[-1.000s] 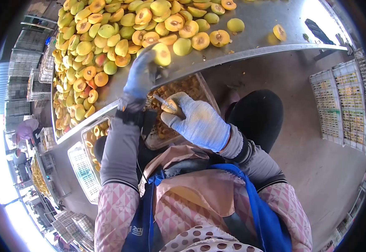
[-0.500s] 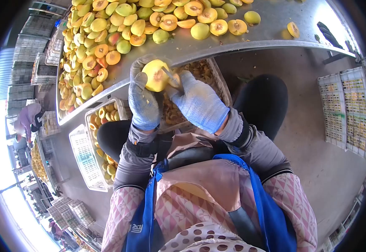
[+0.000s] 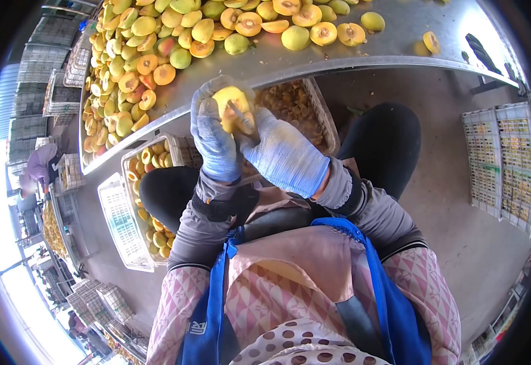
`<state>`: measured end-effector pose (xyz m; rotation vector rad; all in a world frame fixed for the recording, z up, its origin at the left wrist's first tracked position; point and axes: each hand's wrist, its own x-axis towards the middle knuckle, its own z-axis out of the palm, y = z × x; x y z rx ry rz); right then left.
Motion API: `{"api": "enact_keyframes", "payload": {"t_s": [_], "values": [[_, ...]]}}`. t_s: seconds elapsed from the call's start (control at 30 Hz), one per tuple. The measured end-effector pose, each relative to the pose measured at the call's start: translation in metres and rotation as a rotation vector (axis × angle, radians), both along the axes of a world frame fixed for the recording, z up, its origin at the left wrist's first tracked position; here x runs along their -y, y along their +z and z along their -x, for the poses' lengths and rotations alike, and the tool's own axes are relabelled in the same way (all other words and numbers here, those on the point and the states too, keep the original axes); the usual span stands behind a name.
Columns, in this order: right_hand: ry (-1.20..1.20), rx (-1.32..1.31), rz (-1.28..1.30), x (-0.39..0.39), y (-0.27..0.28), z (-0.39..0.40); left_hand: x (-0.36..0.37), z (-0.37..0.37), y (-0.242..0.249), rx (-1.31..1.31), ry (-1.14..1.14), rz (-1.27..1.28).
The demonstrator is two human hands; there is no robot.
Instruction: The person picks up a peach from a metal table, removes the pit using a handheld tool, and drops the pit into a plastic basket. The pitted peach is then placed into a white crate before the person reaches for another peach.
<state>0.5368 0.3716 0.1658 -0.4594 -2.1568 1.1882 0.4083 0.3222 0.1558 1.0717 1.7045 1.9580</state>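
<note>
My left hand (image 3: 213, 131), in a blue-grey knit glove, is wrapped round a cut yellow peach (image 3: 231, 96) just off the table's front edge. In my right hand (image 3: 286, 149), gloved alike, is a small knife (image 3: 234, 108); its thin metal blade is at the peach's cut face, and its handle is hidden in my fist. Motion blurs the flesh round the blade. Below my hands stands a crate (image 3: 321, 109) with brownish pits or scraps. On the metal table (image 3: 289, 61) lies a heap of halved yellow peaches (image 3: 146, 64), some with pits showing.
By my left knee are a crate of peach halves (image 3: 157, 237) and a white crate (image 3: 125, 222). Stacked crates (image 3: 499, 164) stand on the right. A loose half (image 3: 431, 42) lies at the table's right. Another person (image 3: 41, 164) bends over at far left.
The peach has turned in my left hand, and the blade now lies across its cut face. Both hands have shifted slightly; my right hand sits a little lower.
</note>
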Motion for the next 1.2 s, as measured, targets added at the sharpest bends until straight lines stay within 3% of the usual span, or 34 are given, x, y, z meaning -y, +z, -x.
{"api": "enact_keyframes", "payload": {"t_s": [0.07,0.17,0.27,0.33,0.4,0.47,0.57,0.67,0.77,0.87,0.93,1.03,1.1,1.13,1.2], "values": [[0.021,0.060,0.082,0.001,0.004,-0.001,0.004,0.006,-0.002,-0.067,-0.004,0.085],[0.052,0.101,0.038,0.002,-0.001,-0.002,0.006,0.000,0.008,0.131,-0.079,0.088],[0.142,-0.031,0.159,0.001,-0.007,0.000,0.009,0.006,0.005,0.165,-0.128,0.102],[0.218,-0.099,0.265,0.000,-0.003,-0.001,0.010,0.015,-0.006,0.023,-0.102,0.078],[0.260,-0.151,0.091,-0.002,-0.004,0.000,0.011,0.019,-0.014,-0.030,-0.089,0.052],[0.254,-0.188,-0.370,-0.009,-0.005,0.002,0.011,0.020,-0.017,0.004,-0.097,0.032],[0.409,0.364,0.949,-0.016,0.034,-0.011,0.013,0.021,-0.014,0.023,-0.121,0.041],[0.365,0.190,0.781,-0.008,0.003,-0.004,0.016,0.024,-0.013,-0.031,-0.105,0.133],[0.290,-0.088,0.135,-0.009,-0.022,0.002,0.018,0.013,0.006,0.253,-0.198,0.163],[0.328,-0.151,0.114,-0.006,-0.022,0.007,0.021,0.005,0.019,-0.053,-0.020,0.265],[0.448,0.175,0.640,-0.012,0.007,-0.005,0.021,0.003,0.008,-0.093,0.027,0.103],[0.596,0.320,1.098,-0.021,0.011,-0.013,0.023,0.002,0.007,0.121,-0.037,0.093],[0.537,0.070,0.950,-0.016,-0.002,-0.007,0.025,0.002,0.009,0.073,-0.013,0.088],[0.425,-0.154,0.698,-0.004,-0.015,0.001,0.025,0.002,0.010,0.048,0.000,0.085],[0.183,-0.186,0.287,0.009,-0.017,0.001,0.024,-0.001,0.014,0.009,0.040,0.067]]}}
